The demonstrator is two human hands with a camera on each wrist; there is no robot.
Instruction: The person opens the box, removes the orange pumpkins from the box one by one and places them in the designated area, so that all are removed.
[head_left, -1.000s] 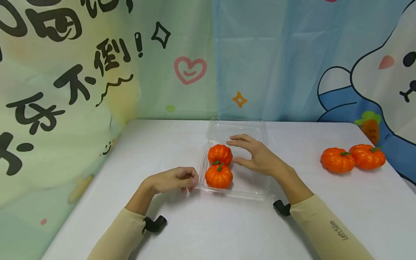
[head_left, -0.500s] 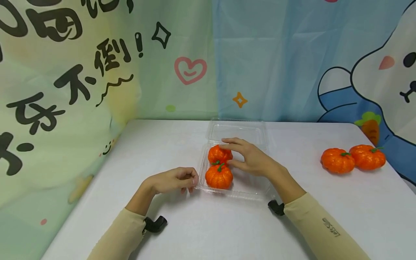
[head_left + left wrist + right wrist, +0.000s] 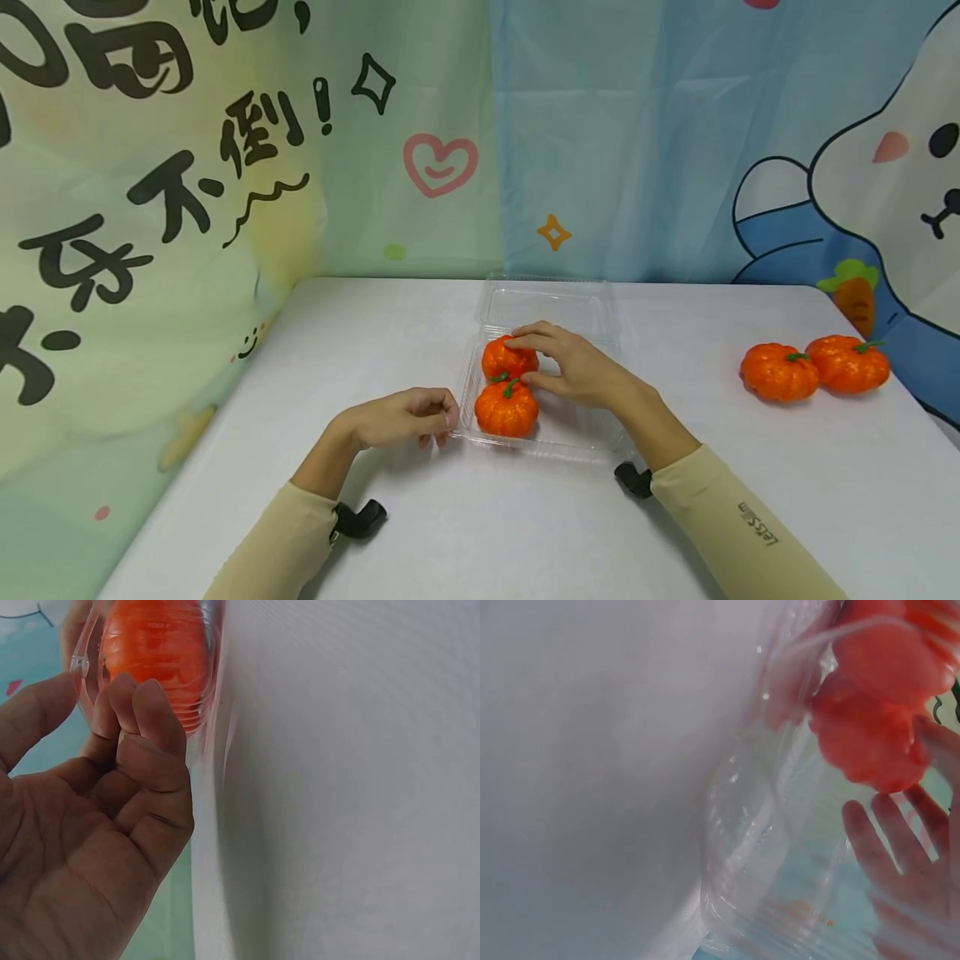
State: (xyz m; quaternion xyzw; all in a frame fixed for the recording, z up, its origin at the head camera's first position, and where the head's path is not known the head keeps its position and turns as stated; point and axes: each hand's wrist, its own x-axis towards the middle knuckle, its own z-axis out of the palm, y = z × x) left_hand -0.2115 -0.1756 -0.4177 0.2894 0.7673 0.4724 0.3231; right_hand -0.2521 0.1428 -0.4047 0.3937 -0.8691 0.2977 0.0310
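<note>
A clear plastic box (image 3: 577,429) lies on the table with its lid (image 3: 547,304) folded back behind it. Two small orange pumpkins with green stems fill its left side: a near pumpkin (image 3: 507,410) and a far pumpkin (image 3: 501,358). My left hand (image 3: 401,417) pinches the box's near left corner between thumb and fingers. Over the far pumpkin reaches my right hand (image 3: 573,367), its fairly straight fingers touching the top and its thumb at the right side. In the right wrist view, the thumb and fingertips of that hand (image 3: 915,862) meet the pumpkin (image 3: 866,739) behind the clear wall.
Two more pumpkins stand side by side on the right of the table, a nearer pumpkin (image 3: 780,372) and a farther pumpkin (image 3: 849,365). A printed curtain (image 3: 615,142) hangs behind and to the left of the white table (image 3: 360,325).
My right hand has moved left and slightly nearer, from beside the far pumpkin onto it. My left hand stays at the box corner, and the pumpkins keep their places.
</note>
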